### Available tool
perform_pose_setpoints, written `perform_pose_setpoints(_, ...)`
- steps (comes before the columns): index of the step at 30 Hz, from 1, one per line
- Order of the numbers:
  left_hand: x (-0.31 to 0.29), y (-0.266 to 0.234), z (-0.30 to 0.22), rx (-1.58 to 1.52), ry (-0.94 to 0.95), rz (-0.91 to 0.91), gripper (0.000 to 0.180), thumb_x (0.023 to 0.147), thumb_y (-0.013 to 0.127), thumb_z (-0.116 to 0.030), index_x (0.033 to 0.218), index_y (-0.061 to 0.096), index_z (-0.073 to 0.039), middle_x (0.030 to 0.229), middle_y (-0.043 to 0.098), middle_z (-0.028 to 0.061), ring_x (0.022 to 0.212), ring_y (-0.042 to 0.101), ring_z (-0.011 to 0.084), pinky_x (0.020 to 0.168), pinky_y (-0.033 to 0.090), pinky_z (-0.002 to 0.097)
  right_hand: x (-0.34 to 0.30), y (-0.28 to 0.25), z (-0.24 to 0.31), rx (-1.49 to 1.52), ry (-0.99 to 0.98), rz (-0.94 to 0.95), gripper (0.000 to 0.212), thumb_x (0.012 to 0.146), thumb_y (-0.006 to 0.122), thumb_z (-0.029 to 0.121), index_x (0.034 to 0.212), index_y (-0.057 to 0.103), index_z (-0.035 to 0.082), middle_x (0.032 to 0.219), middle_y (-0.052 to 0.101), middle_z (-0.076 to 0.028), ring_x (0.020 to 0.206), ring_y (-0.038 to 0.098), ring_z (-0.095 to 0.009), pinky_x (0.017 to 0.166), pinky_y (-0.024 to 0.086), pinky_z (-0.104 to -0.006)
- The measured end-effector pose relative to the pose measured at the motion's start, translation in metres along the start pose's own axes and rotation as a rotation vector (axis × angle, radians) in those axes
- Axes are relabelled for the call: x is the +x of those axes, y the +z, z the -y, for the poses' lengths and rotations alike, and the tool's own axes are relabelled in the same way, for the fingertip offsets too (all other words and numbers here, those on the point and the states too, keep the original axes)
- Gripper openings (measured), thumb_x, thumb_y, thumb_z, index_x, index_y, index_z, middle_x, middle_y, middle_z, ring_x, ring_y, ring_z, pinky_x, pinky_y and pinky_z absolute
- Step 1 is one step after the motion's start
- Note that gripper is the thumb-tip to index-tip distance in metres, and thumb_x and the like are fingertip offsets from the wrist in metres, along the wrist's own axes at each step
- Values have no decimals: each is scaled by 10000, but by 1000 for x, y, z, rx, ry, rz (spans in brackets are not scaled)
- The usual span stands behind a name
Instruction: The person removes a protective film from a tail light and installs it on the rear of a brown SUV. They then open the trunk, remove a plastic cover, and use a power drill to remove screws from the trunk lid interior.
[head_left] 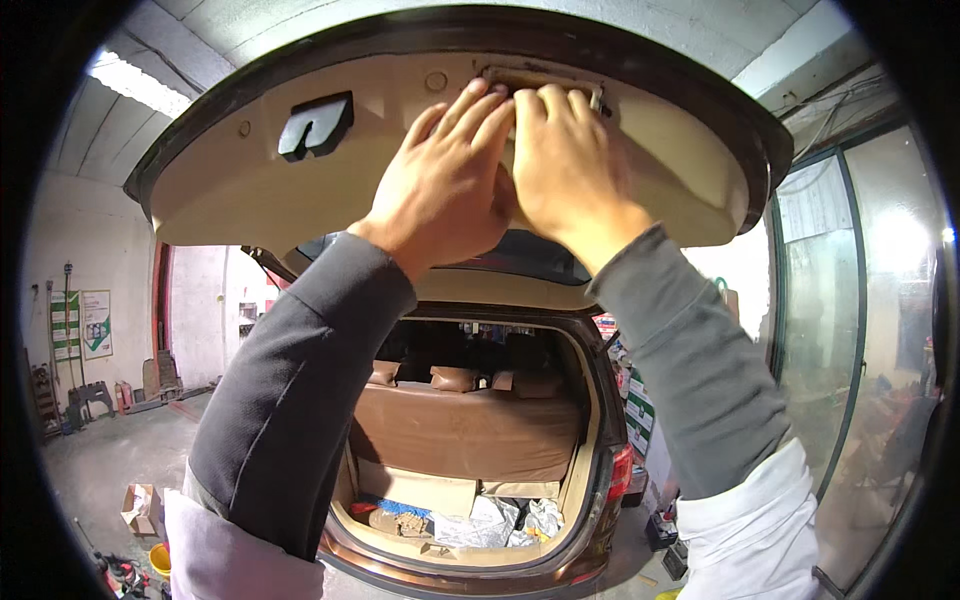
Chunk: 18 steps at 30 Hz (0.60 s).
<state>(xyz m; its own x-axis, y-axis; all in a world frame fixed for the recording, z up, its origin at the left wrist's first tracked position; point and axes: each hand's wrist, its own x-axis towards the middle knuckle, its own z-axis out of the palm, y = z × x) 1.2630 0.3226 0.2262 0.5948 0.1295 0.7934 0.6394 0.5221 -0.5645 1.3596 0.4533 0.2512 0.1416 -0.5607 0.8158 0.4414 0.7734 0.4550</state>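
Overhead, the raised tailgate of a car shows its beige inner trim panel. Both my hands reach up to an oblong recess near its outer edge. My left hand is open, its fingers stretched toward the left end of the recess. Beside it, my right hand has its fingers bent at the recess, closed on something hidden from view. A small pale part shows at the recess's right end. The black latch cover sits on the panel to the left of my hands.
Below is the open cargo area, with brown seat backs and crumpled silver sheeting. A cardboard box and a yellow bucket stand on the floor at left. Glass doors line the right side.
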Motion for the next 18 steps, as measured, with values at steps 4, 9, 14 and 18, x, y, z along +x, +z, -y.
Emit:
perform_pose_setpoints(4, -29, -19, -11, -77, -17, 31, 764, 790, 684, -136, 1509, 447, -27, 1574, 462, 189, 1510, 385, 342, 1226, 311, 479, 1, -2, 11, -100, 17, 83, 373, 858, 688, 254, 1148, 631, 25, 1116, 671, -130, 1111, 619, -295, 1011, 470, -425)
perform_pose_setpoints(9, -70, -42, -19, -176, -22, 34, 489, 755, 691, -105, 1233, 627, -28, 1351, 619, 166, 1341, 551, 343, 1143, 397, 483, -1, 8, 14, -65, 66, 83, 503, 798, 793, 287, 1167, 563, 33, 1161, 601, -153, 1130, 568, -318, 1032, 440, -453)
perform_pose_setpoints(14, -101, -67, -14, -162, -51, 115, 414, 747, 703, -98, 1154, 653, -40, 1316, 631, 157, 1326, 558, 352, 1127, 407, 497, -6, 13, 17, -186, 90, 18, 567, 732, 858, 242, 1159, 533, 60, 1152, 567, -127, 1111, 546, -305, 1012, 434, -449)
perform_pose_setpoints(18, -116, -86, -1, -143, -93, 161, 398, 735, 693, -82, 1130, 660, -49, 1288, 639, 148, 1316, 565, 352, 1124, 407, 502, -13, 7, 19, -195, 86, 15, 536, 706, 861, 207, 1113, 541, 69, 1112, 582, -111, 1070, 562, -306, 957, 446, -455)
